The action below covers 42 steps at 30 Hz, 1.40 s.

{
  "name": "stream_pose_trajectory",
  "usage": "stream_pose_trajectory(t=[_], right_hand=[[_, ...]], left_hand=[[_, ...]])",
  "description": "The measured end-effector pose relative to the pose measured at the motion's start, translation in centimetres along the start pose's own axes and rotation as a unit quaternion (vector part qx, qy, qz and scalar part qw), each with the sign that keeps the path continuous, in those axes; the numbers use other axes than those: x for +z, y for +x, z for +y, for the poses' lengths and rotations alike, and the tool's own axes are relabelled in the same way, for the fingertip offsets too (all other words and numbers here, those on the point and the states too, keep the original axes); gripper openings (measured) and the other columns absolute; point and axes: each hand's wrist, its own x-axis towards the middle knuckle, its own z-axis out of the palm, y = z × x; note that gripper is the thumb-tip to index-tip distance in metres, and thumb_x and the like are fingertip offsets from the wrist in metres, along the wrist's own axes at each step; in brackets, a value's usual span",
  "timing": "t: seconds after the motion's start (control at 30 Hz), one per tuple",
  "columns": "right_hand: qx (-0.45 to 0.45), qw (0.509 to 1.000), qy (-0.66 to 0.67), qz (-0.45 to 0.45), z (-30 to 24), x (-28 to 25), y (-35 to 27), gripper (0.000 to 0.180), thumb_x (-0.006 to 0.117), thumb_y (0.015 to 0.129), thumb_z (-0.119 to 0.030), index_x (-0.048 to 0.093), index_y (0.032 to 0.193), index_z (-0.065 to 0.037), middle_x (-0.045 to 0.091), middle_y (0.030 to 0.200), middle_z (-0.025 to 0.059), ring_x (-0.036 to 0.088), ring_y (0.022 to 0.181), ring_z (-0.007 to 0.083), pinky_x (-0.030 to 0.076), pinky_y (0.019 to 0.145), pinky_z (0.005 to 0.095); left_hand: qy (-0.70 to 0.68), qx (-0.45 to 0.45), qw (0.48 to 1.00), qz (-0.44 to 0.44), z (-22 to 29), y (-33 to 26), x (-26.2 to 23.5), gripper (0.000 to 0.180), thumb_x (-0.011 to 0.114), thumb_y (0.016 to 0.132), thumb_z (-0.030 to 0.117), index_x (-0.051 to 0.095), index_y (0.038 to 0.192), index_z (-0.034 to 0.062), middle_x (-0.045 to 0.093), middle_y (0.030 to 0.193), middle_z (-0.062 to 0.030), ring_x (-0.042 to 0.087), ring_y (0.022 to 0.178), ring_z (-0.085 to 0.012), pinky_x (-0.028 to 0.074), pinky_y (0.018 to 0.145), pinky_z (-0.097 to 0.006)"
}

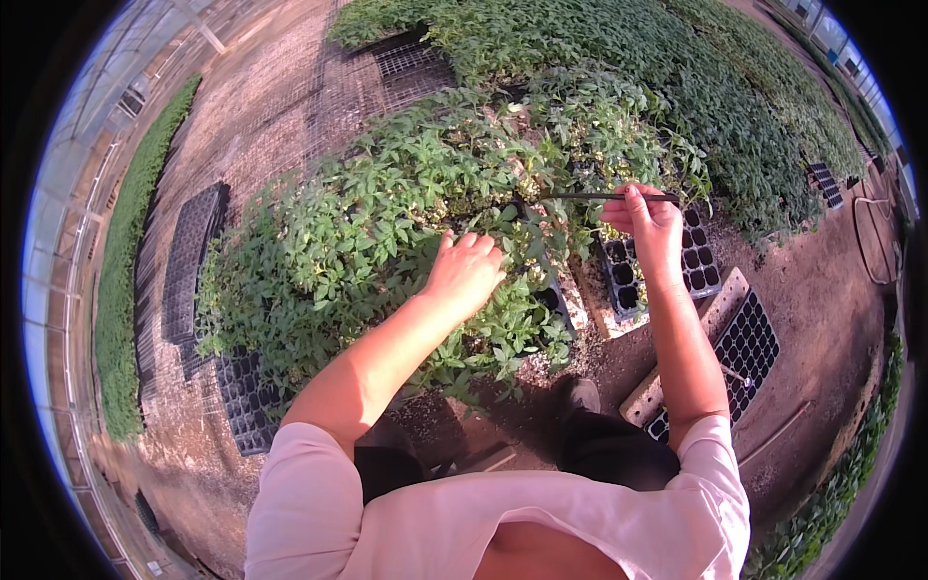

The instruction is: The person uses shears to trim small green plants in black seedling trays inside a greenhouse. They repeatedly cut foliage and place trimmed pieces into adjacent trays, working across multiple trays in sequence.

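My left hand lies among the leaves of the green seedlings, palm down. Its fingers are stretched out and slightly apart, with the tips partly lost in the foliage. My right hand is closed around one end of a thin, dark, stick-like tool. The tool runs leftward, nearly level, and its far end reaches into the plants just above my left hand. What that end touches is hard to make out. Below my right hand sits a black seedling tray with bare round cells showing.
Another black cell tray lies on the ground at right beside a pale slab. More black trays and a wire mesh bench are at left. Dense plants fill the far side. My shoe stands close to the near plants.
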Motion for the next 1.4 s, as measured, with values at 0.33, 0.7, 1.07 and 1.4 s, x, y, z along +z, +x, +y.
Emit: stream_pose_trajectory(t=[0.33, 0.7, 1.07, 1.4], right_hand=[[-0.062, 0.995, -0.077, -0.007, 0.2, 2.5, 0.1, 0.022, 0.049, 0.092, -0.016, 0.056, 0.096, 0.004, 0.064, 0.077, 0.0124, 0.064, 0.065, 0.016, 0.053, 0.058, 0.024], [-0.092, 0.996, 0.001, 0.015, -2.8, 0.8, -2.3, 0.024, 0.049, 0.092, -0.018, 0.057, 0.097, 0.004, 0.065, 0.081, 0.0139, 0.066, 0.069, 0.0198, 0.054, 0.063, 0.0264], [-0.029, 0.978, 0.151, -0.137, -4.8, 5.2, -4.9, 0.026, 0.047, 0.092, -0.021, 0.056, 0.099, 0.003, 0.065, 0.079, 0.0159, 0.065, 0.066, 0.0224, 0.054, 0.059, 0.0272], [-0.124, 0.973, 0.086, -0.173, -5.9, 10.1, -9.4, 0.013, 0.05, 0.089, -0.004, 0.056, 0.097, 0.004, 0.064, 0.079, 0.0139, 0.065, 0.067, 0.0212, 0.053, 0.062, 0.0282]], left_hand=[[0.031, -0.117, 0.993, -0.001, -1.7, 0.1, -1.1, 0.051, 0.052, 0.085, 0.038, 0.048, 0.12, 0.001, 0.034, 0.137, -0.011, 0.033, 0.125, -0.0291, 0.029, 0.1, -0.052], [-0.087, -0.104, 0.966, 0.219, -3.7, -6.8, -4.8, 0.042, 0.06, 0.08, 0.018, 0.048, 0.118, 0.0054, 0.048, 0.121, -0.015, 0.045, 0.112, -0.0322, 0.037, 0.095, -0.04], [-0.294, -0.057, 0.951, 0.073, -0.5, -15.5, -0.5, 0.045, 0.059, 0.082, 0.018, 0.044, 0.122, 0.004, 0.044, 0.126, -0.0157, 0.044, 0.115, -0.0331, 0.037, 0.097, -0.039], [-0.154, -0.075, 0.983, 0.073, -1.7, -11.2, 1.5, 0.049, 0.059, 0.081, 0.029, 0.045, 0.119, 0.0012, 0.047, 0.124, -0.0167, 0.044, 0.114, -0.031, 0.04, 0.095, -0.038]])
